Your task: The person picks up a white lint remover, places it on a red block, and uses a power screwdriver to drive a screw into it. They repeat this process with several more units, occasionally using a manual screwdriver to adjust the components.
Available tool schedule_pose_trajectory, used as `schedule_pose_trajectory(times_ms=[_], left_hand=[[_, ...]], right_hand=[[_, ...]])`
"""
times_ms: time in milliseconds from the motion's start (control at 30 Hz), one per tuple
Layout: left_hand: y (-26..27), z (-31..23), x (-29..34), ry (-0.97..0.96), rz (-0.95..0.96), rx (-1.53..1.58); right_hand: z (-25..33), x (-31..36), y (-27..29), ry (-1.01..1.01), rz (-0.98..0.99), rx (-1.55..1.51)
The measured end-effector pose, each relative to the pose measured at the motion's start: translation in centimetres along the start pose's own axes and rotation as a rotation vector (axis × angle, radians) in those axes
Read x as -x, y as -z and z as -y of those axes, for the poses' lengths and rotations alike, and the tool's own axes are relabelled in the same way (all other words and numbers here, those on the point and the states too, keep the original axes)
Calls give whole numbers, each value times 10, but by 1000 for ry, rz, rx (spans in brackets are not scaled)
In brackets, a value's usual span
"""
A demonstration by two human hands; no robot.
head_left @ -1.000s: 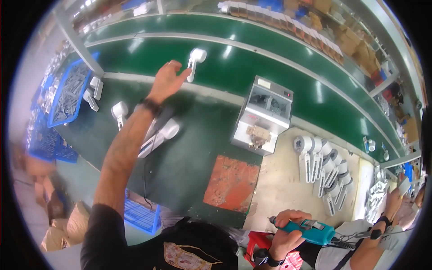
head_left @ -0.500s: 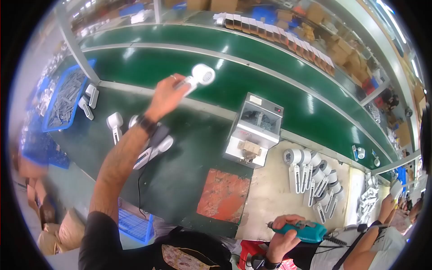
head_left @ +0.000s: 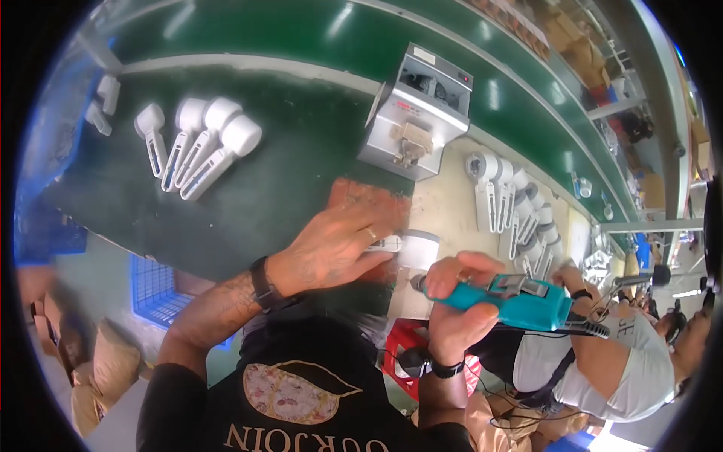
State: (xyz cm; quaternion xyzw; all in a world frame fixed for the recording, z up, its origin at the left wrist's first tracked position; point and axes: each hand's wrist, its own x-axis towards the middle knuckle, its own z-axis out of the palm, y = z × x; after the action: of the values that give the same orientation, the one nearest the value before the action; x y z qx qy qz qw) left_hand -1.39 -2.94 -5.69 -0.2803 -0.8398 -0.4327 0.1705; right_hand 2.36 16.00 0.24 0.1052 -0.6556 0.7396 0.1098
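Note:
My left hand [head_left: 343, 245] is closed around the handle of a white handheld fan [head_left: 419, 250], its round head pointing right over the edge of a reddish mat [head_left: 343, 193]. Fingers cover most of that handle. In my right hand [head_left: 463, 305] is a teal electric screwdriver [head_left: 520, 307], gripped with its tip pointing left. The screwdriver tip is close to the fan head, and I cannot tell whether they touch.
Several white fans [head_left: 203, 143] lie on the green bench at left; more fans [head_left: 512, 196] cluster on a pale board at right. A grey boxy machine [head_left: 418, 113] stands ahead. A blue basket [head_left: 154, 290] sits below the bench. Another person [head_left: 617, 354] works at right.
My left hand has come back from above the green belt to the reddish mat, holding a fan. My right hand has raised the screwdriver toward it. The view has tilted downward.

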Motion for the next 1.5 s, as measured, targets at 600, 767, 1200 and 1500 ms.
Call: schedule_pose_trajectory(times_ms=[600,767,1200,1500], left_hand=[[-19,10,1,-79,82,-20],[-20,10,1,-103,26,-43],[-23,13,1,-18,85,170],[-20,7,-1,40,52,98]], right_hand=[[-32,-31,-14,124,-15,0],[-36,-33,-14,125,-12,-30],[-38,-32,-12,168,1,-8],[-38,-33,-11,167,43,-21]])
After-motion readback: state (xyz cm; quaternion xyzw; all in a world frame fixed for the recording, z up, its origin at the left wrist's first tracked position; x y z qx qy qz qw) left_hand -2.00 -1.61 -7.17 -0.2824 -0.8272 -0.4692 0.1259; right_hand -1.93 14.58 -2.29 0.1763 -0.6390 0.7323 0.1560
